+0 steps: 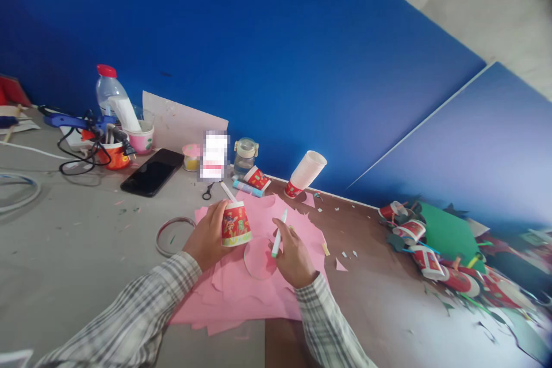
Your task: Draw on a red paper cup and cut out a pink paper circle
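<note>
My left hand (209, 236) grips a red printed paper cup (236, 221), whose wider end faces down, above the pink paper. In my right hand (295, 256) is a white marker (280, 230) with a green lower end, held slanted between thumb and fingers. A cut pink paper disc (256, 263) lies between the two hands. Beneath everything spreads a stack of pink paper sheets (276, 302) with ragged edges. Just behind the cup shows a slim white stick-like piece (228, 191); whether it touches the cup or my hand, I cannot tell.
Behind the paper are scissors (207, 191), a glue stick (248, 188), a tipped cup (257, 178), a lidded jar (245, 155) and leaning stacked cups (306, 172). A phone (153, 172) and tape roll (161, 238) lie left. Cup crafts (426, 261) crowd the right.
</note>
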`<state>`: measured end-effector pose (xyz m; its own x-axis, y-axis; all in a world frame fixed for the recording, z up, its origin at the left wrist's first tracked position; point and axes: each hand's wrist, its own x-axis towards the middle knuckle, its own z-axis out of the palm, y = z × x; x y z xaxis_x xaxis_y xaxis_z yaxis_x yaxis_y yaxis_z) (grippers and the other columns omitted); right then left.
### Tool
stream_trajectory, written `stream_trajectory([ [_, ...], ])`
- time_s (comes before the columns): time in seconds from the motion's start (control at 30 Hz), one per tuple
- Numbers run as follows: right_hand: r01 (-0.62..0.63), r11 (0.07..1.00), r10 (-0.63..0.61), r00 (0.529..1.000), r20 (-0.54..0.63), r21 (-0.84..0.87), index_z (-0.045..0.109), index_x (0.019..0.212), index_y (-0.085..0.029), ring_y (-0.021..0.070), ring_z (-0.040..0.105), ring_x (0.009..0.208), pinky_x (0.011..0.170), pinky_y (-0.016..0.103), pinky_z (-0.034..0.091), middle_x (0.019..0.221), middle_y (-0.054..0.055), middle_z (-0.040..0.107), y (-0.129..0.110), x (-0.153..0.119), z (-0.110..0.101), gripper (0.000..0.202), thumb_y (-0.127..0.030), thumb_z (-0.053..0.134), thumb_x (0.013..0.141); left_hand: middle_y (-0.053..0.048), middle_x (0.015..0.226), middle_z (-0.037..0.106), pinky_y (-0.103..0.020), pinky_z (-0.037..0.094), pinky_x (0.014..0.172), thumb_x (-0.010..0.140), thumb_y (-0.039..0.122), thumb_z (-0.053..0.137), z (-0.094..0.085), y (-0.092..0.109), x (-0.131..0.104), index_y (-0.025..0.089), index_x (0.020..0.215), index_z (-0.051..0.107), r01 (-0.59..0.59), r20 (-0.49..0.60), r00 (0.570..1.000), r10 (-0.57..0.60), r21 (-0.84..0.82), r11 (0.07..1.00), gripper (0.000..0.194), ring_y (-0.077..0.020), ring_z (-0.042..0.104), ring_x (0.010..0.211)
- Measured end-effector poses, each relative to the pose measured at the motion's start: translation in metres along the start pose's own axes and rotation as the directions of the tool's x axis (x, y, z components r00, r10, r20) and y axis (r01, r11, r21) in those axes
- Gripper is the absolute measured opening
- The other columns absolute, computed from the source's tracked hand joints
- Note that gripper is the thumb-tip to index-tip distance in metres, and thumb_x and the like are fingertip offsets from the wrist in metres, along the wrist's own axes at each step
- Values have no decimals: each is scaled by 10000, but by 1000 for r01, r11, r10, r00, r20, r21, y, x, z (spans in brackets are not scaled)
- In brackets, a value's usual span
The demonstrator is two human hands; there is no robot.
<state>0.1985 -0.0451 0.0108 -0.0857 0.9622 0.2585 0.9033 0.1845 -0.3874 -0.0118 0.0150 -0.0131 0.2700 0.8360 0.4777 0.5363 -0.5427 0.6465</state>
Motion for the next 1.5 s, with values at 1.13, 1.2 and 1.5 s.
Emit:
stream_trajectory([
  [1.13, 23, 986, 28, 950, -310, 162, 530, 1051, -197, 260, 629, 737, 658, 378, 515, 796, 70, 645, -1, 4, 21, 368, -208, 614, 693, -117, 1185, 464, -504, 420, 900, 494, 513, 700, 2, -1, -2, 229, 1260, 237, -52, -1, 999, 52, 12, 999, 939, -314, 449, 1086],
  [1.2, 13, 980, 66, 920, -386, 199, 516, 1063, -186, 241, 624, 680, 581, 350, 518, 777, 67, 634, 4, 4, 10, 378, -210, 594, 695, -119, 1191, 457, -515, 418, 899, 485, 528, 702, 2, -1, -2, 230, 1256, 240, -39, -5, 999, 40, 28, 999, 947, -320, 446, 1086],
  [1.5, -8, 911, 157, 931, -329, 411, 494, 1093, -223, 202, 624, 668, 459, 252, 506, 796, 42, 624, -11, 5, 1, 397, -188, 574, 706, -123, 1181, 436, -525, 440, 865, 450, 462, 737, 2, -5, 0, 234, 1277, 161, 23, -92, 996, -17, 57, 998, 1034, -330, 451, 1077],
])
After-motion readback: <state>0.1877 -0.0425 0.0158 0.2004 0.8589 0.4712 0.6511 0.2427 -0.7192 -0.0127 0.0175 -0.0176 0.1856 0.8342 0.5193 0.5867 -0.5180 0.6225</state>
